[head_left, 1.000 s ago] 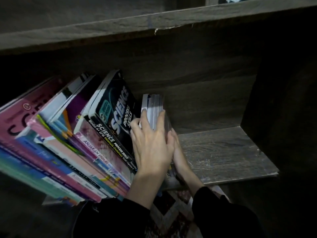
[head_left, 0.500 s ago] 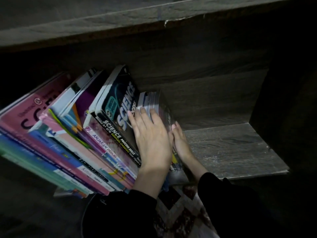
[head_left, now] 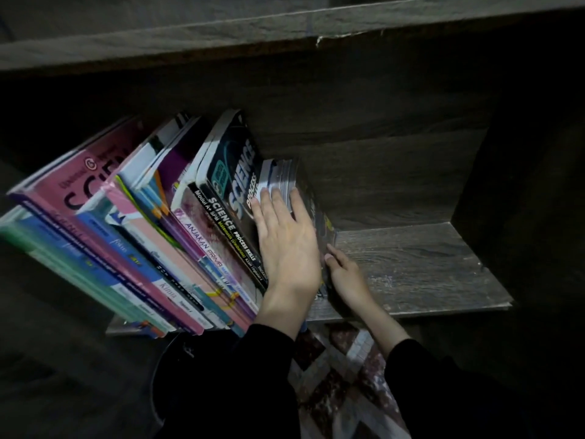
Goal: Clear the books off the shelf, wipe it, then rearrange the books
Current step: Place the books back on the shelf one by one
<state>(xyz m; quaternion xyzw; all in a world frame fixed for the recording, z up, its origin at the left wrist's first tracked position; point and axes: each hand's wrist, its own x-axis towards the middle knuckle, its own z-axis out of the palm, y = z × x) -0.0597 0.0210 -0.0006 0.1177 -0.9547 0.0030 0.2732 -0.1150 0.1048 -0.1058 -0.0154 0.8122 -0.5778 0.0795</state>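
A row of colourful textbooks leans to the left on the grey wooden shelf. The rightmost big one is a black Science Process Skills book. A few smaller books stand against it at the row's right end. My left hand lies with straight fingers over their front edges and presses them toward the row. My right hand touches their right cover low down, its fingers flat against it. The thumbs are hidden.
The right half of the shelf board is bare up to the dark side wall. An upper shelf board runs overhead. A patterned rug shows on the floor below my dark sleeves.
The smaller books have been pushed left, tight against the black Science book. My left hand slid down over their front edges, and my right hand dropped lower on their cover.
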